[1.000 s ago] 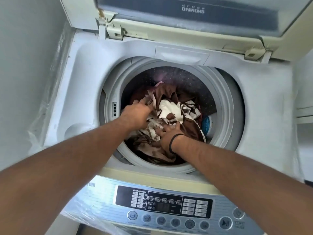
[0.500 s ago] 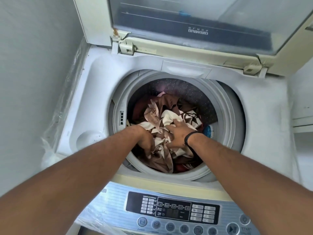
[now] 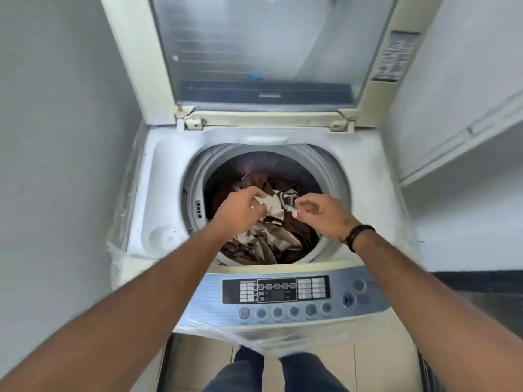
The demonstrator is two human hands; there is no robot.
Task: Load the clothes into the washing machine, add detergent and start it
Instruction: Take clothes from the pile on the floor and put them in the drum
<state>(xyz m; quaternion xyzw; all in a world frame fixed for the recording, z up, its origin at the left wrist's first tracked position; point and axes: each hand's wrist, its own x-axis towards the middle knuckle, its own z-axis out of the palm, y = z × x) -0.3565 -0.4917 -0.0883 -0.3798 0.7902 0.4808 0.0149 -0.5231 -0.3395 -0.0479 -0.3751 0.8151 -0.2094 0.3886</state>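
both hands have risen out of the drum (image 3: 285, 165). left hand (image 3: 240, 209) pinches the clothes (image 3: 271, 239) at frame centre; right hand (image 3: 325, 215) hangs loosely curled, holding nothing.

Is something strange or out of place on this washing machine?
Yes: loose clear plastic film clings to the washing machine, hanging crumpled below the control panel and along its left side.

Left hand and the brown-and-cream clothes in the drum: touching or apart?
Cannot tell. In the head view the left hand overlaps the clothes, blurred; no contact or gap shows.
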